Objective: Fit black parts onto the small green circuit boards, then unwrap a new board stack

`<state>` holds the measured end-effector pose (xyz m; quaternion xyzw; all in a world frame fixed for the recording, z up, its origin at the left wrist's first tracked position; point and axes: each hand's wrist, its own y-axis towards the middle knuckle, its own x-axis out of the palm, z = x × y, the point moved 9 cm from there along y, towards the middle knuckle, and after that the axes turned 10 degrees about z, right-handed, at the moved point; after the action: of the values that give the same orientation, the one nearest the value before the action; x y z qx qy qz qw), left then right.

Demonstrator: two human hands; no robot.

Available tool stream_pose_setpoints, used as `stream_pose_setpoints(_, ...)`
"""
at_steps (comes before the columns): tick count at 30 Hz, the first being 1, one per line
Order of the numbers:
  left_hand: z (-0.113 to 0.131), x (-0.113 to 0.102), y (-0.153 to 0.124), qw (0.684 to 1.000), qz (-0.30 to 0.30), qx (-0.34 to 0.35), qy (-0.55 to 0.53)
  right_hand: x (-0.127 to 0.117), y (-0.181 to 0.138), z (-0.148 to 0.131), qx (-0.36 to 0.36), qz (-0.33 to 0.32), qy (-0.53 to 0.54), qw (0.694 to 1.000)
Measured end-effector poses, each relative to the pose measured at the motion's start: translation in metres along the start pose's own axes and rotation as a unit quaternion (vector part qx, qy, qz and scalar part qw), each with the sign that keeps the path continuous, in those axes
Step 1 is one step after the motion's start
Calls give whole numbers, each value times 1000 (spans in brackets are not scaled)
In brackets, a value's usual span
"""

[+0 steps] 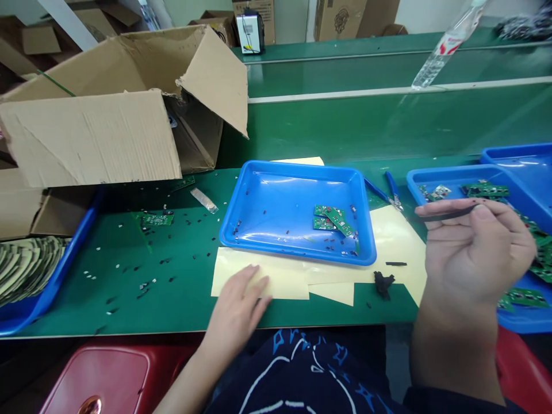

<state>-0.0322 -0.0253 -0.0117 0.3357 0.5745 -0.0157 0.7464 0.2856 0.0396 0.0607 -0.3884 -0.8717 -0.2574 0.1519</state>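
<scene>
My left hand [240, 307] lies on a pale yellow sheet [276, 275] at the table's front, its fingers slightly spread and holding nothing. On the right, my right hand [478, 247] is raised, palm toward me, with thumb and fingers pinching a thin black strip [448, 215]. Between the hands, a blue tray [276, 213] holds a few small green circuit boards [334, 219] and tiny loose parts. Beside my right wrist, a black crumpled piece [383, 284] and a short black strip [395, 264] rest on or near the yellow paper.
Blue-handled pliers [390, 190] lie right of the tray. Another blue tray [448, 172] with several boards is partly behind my right hand. At left stand an open cardboard box [95, 138] and a tray of stacked pieces [32, 267]. A plastic bottle [448, 46] leans at the back.
</scene>
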Motion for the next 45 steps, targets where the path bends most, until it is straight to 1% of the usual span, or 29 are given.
stream_pose_setpoints(1, 11, 9, -2, 999, -33, 26, -6, 3, 0, -1, -3, -4, 7, 1000)
stream_pose_setpoints(2, 17, 16, -2, 998, -52, 37, 3, 6, 1, -3, -8, -11, 14, 1000)
stream_pose_setpoints(4, 19, 21, 4, 997, -50, 27, 42, 15, 3, -8, -20, -29, 26, 999)
stream_pose_setpoints(6, 15, 16, 17, 998, -27, 3, 61, 27, 9, -10, -32, -55, 28, 998)
stream_pose_setpoints(8, 16, 8, 37, 999, -9, 3, 41, 40, 14, -6, -32, -90, 21, 995)
stream_pose_setpoints(10, 26, 4, 64, 999, -6, 36, 2, 50, 19, 5, -17, -117, 20, 993)
stream_pose_setpoints(11, 32, 6, 80, 998, -14, 53, -12, 54, 20, 14, -4, -124, 23, 992)
stream_pose_setpoints(12, 37, 11, 97, 998, -25, 52, -18, 55, 21, 23, 12, -128, 26, 991)
stream_pose_setpoints(14, 44, 35, 131, 996, -77, 23, -26, 56, 19, 44, 47, -135, 18, 990)
stream_pose_setpoints(16, 46, 63, 159, 992, -117, -36, -27, 57, 13, 64, 81, -157, -10, 984)
stream_pose_setpoints(18, 47, 89, 177, 985, -138, -96, -49, 57, 7, 79, 103, -180, -42, 977)
stream_pose_setpoints(19, 47, 98, 182, 980, -142, -122, -65, 57, 4, 84, 109, -189, -56, 974)
stream_pose_setpoints(20, 48, 105, 184, 978, -143, -132, -78, 57, 2, 86, 113, -196, -68, 972)
stream_pose_setpoints(22, 51, 113, 185, 974, -143, -137, -108, 59, -1, 88, 109, -210, -91, 967)
stream_pose_setpoints(24, 52, 113, 183, 972, -144, -127, -138, 61, -5, 87, 94, -229, -123, 961)
stream_pose_setpoints(26, 48, 108, 178, 961, -139, -134, -200, 62, -10, 84, 71, -239, -154, 956)
stream_pose_setpoints(27, 45, 103, 176, 947, -129, -149, -254, 63, -12, 82, 59, -244, -167, 953)
stream_pose_setpoints(28, 40, 99, 174, 924, -117, -172, -321, 63, -16, 80, 48, -251, -177, 950)
stream_pose_setpoints(29, 34, 94, 170, 892, -102, -200, -393, 64, -20, 79, 37, -262, -187, 946)
stream_pose_setpoints(31, 21, 87, 162, 810, -80, -263, -518, 68, -30, 75, 9, -299, -206, 932)
stream_pose_setpoints(33, 12, 86, 150, 733, -79, -321, -595, 75, -43, 71, -30, -341, -228, 912)
stream_pose_setpoints(35, 8, 87, 139, 662, -89, -367, -647, 80, -53, 65, -80, -369, -251, 891)
stream_pose_setpoints(36, 8, 88, 135, 635, -97, -383, -664, 82, -57, 63, -103, -375, -259, 884)
stream_pose_setpoints(37, 8, 90, 131, 614, -101, -395, -675, 84, -61, 60, -122, -379, -265, 878)
stream_pose_setpoints(38, 8, 92, 129, 600, -105, -404, -683, 85, -63, 59, -135, -383, -269, 873)
stream_pose_setpoints(40, 8, 94, 125, 584, -105, -417, -689, 87, -69, 59, -148, -400, -276, 861)
stream_pose_setpoints(42, 8, 96, 124, 578, -103, -421, -691, 90, -75, 60, -156, -424, -281, 847)
stream_pose_setpoints(45, 10, 96, 123, 584, -111, -409, -692, 92, -82, 56, -189, -448, -276, 829)
